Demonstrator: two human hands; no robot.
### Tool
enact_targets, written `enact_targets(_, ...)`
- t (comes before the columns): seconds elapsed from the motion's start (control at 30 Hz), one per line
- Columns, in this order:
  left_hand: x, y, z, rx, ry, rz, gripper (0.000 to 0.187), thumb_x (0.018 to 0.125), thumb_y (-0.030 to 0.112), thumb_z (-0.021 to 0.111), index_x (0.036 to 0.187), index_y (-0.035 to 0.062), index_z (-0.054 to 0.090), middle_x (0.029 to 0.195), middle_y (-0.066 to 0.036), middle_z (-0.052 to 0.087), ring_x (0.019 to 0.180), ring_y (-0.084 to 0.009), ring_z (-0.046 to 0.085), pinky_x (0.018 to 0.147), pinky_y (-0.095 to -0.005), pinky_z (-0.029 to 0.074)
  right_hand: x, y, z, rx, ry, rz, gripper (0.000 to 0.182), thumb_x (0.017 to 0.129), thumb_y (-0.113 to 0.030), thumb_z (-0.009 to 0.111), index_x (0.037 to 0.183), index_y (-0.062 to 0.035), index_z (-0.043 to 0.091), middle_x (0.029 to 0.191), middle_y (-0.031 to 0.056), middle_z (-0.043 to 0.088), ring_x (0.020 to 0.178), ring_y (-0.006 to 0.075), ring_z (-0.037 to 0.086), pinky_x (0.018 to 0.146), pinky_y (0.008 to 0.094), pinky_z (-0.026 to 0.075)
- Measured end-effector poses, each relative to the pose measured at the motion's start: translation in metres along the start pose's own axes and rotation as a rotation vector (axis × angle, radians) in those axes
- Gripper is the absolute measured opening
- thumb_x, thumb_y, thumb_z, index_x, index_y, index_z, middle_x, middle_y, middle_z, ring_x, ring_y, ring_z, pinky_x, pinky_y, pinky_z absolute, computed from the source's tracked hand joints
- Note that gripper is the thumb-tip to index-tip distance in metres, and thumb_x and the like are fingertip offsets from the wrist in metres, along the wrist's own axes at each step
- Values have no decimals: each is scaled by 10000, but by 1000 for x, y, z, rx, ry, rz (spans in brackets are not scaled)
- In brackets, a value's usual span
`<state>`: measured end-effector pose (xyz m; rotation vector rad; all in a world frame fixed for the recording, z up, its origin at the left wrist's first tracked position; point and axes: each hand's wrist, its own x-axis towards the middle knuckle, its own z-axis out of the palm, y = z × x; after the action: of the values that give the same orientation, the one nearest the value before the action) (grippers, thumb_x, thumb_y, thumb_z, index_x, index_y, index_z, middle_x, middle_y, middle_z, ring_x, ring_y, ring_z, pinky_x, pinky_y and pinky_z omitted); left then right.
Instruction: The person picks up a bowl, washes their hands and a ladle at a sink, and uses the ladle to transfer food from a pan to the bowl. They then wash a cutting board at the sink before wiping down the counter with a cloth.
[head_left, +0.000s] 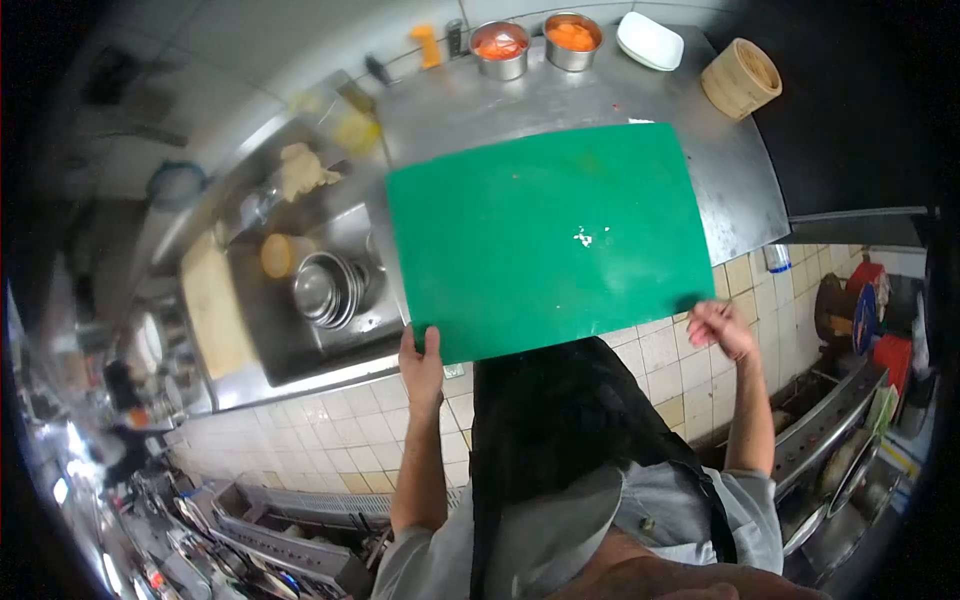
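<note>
A large green cutting board [545, 245] lies over the steel counter, its near edge reaching out toward my apron. Small white scraps [585, 237] are scattered near its middle. At the near left corner, my left hand [421, 366] grips the board, thumb on top and fingers along the side. My right hand [722, 328] is at the near right corner with its fingers curled in. A dark patch shows on the board right by those fingertips; I cannot tell what, if anything, this hand holds.
Left of the board, a sink [375, 345] contains stacked metal bowls [328, 290] and an orange-rimmed container [278, 256]. Along the back stand two steel tins [500, 65] of orange food, a white dish [650, 42] and a bamboo steamer [740, 80]. A pale board [215, 305] lies at the sink's far left.
</note>
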<state>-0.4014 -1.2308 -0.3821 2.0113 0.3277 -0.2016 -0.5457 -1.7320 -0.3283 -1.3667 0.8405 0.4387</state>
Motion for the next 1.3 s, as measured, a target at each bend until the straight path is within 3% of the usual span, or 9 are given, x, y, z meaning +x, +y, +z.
enact_targets(0.07,0,42,23,273,168,316,535,931,228,667,1396,36,488,1460,-299,370,1360,-456,365,1042,-478,405,17,-29,-4,25,91,-184,267,955,-281,647,936,-15,647,732,85,668,603,146,635,557,277,530)
enact_targets(0.13,16,68,60,465,124,584,562,930,272,651,1421,67,471,1462,-300,377,1369,-477,349,1105,-560,305,46,-63,2,70,229,-244,290,972,-313,598,1027,-30,631,817,63,673,651,141,625,586,250,478)
enact_targets(0.2,45,63,111,573,-34,730,612,966,375,576,1471,71,414,1547,-284,272,1432,-452,257,1167,-602,145,78,-96,2,75,208,-279,378,964,-395,615,1161,-72,614,1040,46,649,937,146,630,720,296,513)
enact_targets(0.43,74,79,175,917,-223,771,649,982,507,441,1500,121,380,1541,-232,325,1426,-420,285,1143,-659,145,199,-200,12,-6,374,-451,607,952,-448,621,1329,12,503,1188,154,612,1018,240,638,776,363,575)
enact_targets(0.5,77,83,176,946,-300,678,690,989,527,411,1544,133,294,1584,-230,240,1470,-424,189,1163,-651,59,247,-219,-2,152,393,-402,652,936,-459,643,1350,15,474,1199,173,596,1019,253,640,770,368,584)
enact_targets(0.7,83,94,177,984,-348,641,699,966,535,468,1520,128,340,1563,-225,280,1446,-434,238,1139,-674,129,366,-236,-46,496,347,-413,707,932,-459,652,1404,7,406,1221,247,574,1019,311,647,814,406,594)
enact_targets(0.97,88,80,166,857,-244,603,714,948,565,492,1512,156,339,1558,-200,298,1440,-404,268,1143,-649,157,506,-228,-137,474,89,-486,409,1049,-250,445,1301,71,479,1226,263,606,1122,359,631,970,446,550)
enact_targets(1.13,86,74,163,738,-241,713,710,946,567,482,1504,147,349,1555,-200,301,1436,-399,277,1152,-633,156,539,-205,-185,469,185,-490,300,981,-109,529,1183,110,555,1121,190,638,1007,291,653,889,360,577)
enact_targets(1.3,81,72,153,692,-219,714,703,931,550,507,1482,133,377,1543,-210,317,1433,-401,283,1159,-631,146,487,-189,-186,386,-46,-417,282,978,-114,572,1163,100,573,1075,164,653,892,171,642,759,246,562)
